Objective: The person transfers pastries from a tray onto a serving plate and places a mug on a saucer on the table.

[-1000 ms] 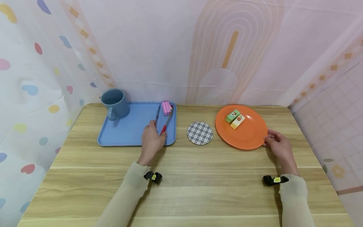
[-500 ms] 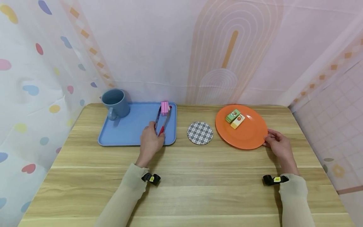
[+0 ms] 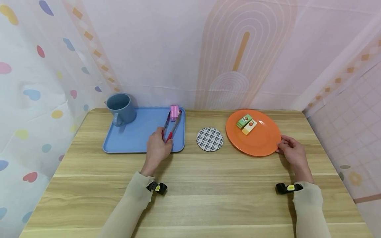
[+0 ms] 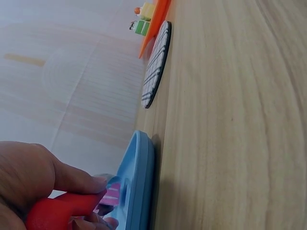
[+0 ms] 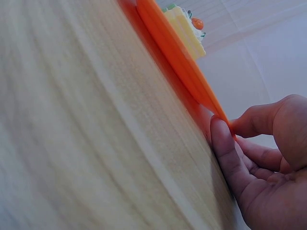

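In the head view my left hand [image 3: 157, 147] grips a pair of tongs [image 3: 175, 126] with red handles over the right part of the blue tray [image 3: 134, 143]. The tong tips stand at either side of a pink toy cake slice [image 3: 174, 111] near the tray's back right corner. In the left wrist view, thumb and fingers wrap the red handle [image 4: 62, 211]. My right hand [image 3: 293, 152] pinches the right rim of an orange plate [image 3: 263, 143], thumb above and fingers below, as the right wrist view shows. A green cake slice [image 3: 244, 121] and a yellow one [image 3: 249, 127] lie on that plate.
A blue mug [image 3: 121, 109] stands at the tray's back left, handle toward the front. Between tray and plate lies a round checked coaster [image 3: 209, 139]. A patterned cloth [image 3: 166, 59] hangs behind the wooden table [image 3: 220, 198].
The tong arms have come in around the pink cake slice, which has turned and shifted slightly. My left hand has drifted a little left. The right hand and plate stay nearly still.
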`<state>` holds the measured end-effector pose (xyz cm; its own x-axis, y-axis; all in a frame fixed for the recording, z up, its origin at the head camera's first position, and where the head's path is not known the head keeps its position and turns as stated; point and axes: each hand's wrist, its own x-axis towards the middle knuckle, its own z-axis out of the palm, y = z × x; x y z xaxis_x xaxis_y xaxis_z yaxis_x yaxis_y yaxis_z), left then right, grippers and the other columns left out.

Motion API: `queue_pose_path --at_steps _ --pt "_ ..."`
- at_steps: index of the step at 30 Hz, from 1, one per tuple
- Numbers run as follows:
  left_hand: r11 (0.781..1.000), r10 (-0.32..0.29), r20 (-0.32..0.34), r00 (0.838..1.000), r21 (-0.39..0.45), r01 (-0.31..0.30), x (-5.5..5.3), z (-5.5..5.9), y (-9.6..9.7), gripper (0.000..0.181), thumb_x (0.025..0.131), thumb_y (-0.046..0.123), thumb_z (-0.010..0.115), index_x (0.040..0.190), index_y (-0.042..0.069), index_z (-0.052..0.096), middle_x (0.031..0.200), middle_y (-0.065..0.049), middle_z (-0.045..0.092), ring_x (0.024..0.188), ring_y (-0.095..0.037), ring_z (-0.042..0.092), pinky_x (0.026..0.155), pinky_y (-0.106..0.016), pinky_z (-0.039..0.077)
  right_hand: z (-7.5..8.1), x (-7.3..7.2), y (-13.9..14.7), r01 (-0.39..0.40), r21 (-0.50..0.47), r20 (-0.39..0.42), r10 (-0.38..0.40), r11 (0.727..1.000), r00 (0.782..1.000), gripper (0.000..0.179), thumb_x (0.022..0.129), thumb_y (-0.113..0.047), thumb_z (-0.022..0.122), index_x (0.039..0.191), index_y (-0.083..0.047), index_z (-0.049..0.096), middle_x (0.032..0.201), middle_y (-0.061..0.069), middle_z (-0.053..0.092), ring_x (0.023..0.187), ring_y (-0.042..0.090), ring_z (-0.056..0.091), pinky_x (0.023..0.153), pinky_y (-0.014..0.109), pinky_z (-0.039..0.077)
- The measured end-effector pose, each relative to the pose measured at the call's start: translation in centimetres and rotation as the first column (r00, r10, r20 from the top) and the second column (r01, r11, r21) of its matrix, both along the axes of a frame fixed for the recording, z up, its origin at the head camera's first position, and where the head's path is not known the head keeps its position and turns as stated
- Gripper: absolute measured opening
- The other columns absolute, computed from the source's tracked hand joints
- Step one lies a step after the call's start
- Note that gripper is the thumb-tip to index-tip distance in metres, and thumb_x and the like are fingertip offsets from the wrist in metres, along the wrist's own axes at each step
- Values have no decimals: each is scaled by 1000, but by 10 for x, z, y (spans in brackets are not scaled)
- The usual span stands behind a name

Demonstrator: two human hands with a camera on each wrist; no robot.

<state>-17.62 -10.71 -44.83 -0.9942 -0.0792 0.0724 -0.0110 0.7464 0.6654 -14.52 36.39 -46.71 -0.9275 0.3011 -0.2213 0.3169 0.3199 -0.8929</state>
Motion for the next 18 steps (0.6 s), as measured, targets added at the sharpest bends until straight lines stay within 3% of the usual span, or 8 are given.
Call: queue_pose_path --at_steps 18 --pt "999 -41 29 999 24 40 4 0 0 48 93 13 68 137 -2 55 92 -15 59 78 -27 53 61 -33 41 -1 0 0 8 -1 13 -8 1000 1000 51 106 -13 52 154 1 40 106 -9 55 86 -4 60 78 16 57"
